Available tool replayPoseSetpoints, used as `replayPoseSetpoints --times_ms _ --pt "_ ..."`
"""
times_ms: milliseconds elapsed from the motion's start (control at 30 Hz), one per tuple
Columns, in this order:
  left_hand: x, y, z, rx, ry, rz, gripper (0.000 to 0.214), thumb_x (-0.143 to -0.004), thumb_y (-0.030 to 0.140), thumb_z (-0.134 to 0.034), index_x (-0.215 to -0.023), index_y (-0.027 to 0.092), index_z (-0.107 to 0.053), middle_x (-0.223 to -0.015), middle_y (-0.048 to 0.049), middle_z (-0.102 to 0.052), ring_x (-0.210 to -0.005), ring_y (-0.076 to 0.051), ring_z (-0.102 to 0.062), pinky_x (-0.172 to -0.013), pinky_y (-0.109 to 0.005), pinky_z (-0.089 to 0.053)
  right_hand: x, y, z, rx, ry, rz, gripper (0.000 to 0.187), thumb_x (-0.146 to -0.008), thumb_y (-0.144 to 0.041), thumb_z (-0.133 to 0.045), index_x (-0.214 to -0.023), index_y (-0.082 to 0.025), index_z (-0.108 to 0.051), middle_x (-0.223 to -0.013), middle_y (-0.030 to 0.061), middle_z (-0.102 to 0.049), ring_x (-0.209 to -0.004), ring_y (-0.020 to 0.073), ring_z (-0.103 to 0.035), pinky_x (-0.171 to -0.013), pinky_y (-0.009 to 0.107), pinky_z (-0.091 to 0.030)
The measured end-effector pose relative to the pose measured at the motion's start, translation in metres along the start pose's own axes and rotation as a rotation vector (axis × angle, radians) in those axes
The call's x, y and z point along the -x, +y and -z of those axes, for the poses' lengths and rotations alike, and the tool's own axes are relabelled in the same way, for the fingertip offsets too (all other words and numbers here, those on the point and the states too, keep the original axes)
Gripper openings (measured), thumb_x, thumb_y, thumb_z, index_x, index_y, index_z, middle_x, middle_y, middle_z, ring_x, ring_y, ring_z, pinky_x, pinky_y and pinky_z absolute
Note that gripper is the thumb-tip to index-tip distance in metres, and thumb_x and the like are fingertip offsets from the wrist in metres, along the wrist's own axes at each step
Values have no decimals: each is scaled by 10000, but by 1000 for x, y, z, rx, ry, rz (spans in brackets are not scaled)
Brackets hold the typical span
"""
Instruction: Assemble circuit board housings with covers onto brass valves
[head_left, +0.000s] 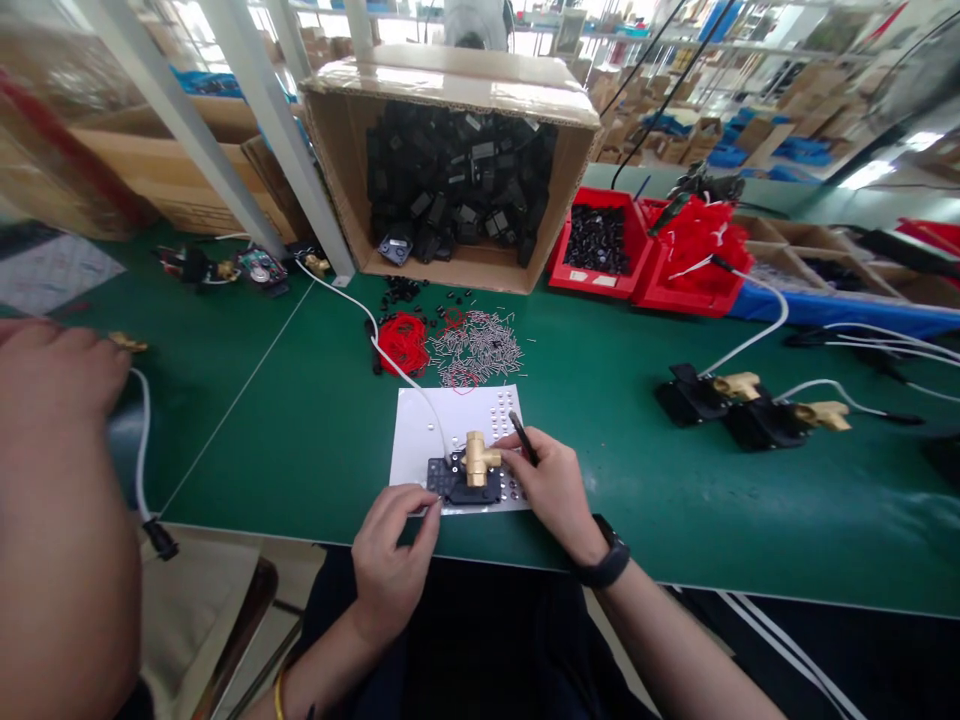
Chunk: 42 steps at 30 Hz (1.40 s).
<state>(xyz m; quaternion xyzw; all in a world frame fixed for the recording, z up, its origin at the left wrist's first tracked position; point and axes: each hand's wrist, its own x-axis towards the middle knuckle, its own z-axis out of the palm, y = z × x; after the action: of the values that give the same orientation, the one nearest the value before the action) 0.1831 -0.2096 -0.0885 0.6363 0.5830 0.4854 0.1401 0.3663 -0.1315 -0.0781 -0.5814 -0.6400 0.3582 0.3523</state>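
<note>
On a white sheet [409, 410] lies a black plastic housing [442, 485] with a brass tee fitting [476, 462] on top. A white cable [405, 372] runs from the housing toward the back left. My left hand [394, 550] is at the housing's front left corner, thumb and forefinger pinched together; anything between them is too small to name. My right hand [555, 490] holds a dark pen-like tool [523, 438], its tip pointing up and away. The fingertips of that hand touch the right end of the brass fitting. Small round metal pieces [501, 415] lie on the sheet.
Behind the sheet lie loose screws [480, 345] and a red heap [403, 343]. A carton [450, 270] of black parts and red bins [600, 285] stand at the back. Two more valve units [694, 395] are at right. Another person's arm [60, 500] reaches in at left.
</note>
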Motion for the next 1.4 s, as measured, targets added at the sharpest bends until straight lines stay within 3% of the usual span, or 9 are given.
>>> replayPoseSetpoints --times_ms 300,600,833,1000,1133,1233,1333,1400 --pt "12 -15 8 24 -8 75 47 -824 155 -556 -845 174 -594 -837 -42 -638 -817 -166 -615 -779 -302 -504 39 3 -15 84 99 208 120 -855 -218 -535 -795 -209 -638 -778 38 -683 -686 186 -632 -606 263 -467" --pt "8 -10 9 -19 -41 31 39 -810 151 -565 -796 175 -592 -786 -30 -643 -752 -152 -625 -738 -265 -510 39 0 -16 54 125 149 101 -841 -241 -552 -798 -220 -640 -794 40 -691 -710 205 -649 -621 282 -497" --pt "3 -9 12 -45 -92 -91 64 -796 127 -561 -776 173 -602 -756 -41 -650 -721 -158 -626 -686 -264 -508 40 6 -14 97 42 307 182 -868 -154 -449 -882 -220 -618 -849 46 -677 -781 186 -640 -689 275 -499" --pt "2 -11 14 -11 -82 -107 83 -786 101 -581 -802 175 -617 -794 -41 -665 -750 -153 -635 -718 -259 -515 38 6 -10 70 13 303 182 -867 -145 -449 -873 -221 -614 -829 39 -671 -764 179 -635 -686 268 -501" --pt "5 -10 13 27 -113 16 74 -809 137 -574 -810 192 -623 -854 -29 -662 -812 -154 -633 -776 -270 -509 39 5 -9 53 4 282 173 -864 -152 -466 -881 -215 -626 -830 36 -676 -751 173 -635 -681 254 -498" --pt "8 -10 11 113 -166 251 23 -818 206 -573 -826 184 -577 -824 -26 -641 -779 -162 -633 -734 -285 -520 40 3 -10 55 53 223 138 -853 -184 -503 -846 -208 -639 -806 33 -686 -717 173 -640 -640 244 -493" --pt "6 -13 12 247 -145 442 367 -760 234 -645 -1071 184 -457 -901 -34 -594 -734 -152 -613 -681 -288 -528 38 0 -10 38 78 154 105 -833 -206 -540 -807 -200 -642 -761 22 -687 -655 164 -634 -595 233 -482" --pt "-1 -17 15 243 -180 397 708 -681 230 -723 -1261 209 -318 -1099 -79 -528 -789 -157 -591 -726 -320 -521 36 -2 -10 36 56 127 109 -828 -204 -537 -806 -199 -643 -760 21 -688 -642 160 -630 -592 232 -478"
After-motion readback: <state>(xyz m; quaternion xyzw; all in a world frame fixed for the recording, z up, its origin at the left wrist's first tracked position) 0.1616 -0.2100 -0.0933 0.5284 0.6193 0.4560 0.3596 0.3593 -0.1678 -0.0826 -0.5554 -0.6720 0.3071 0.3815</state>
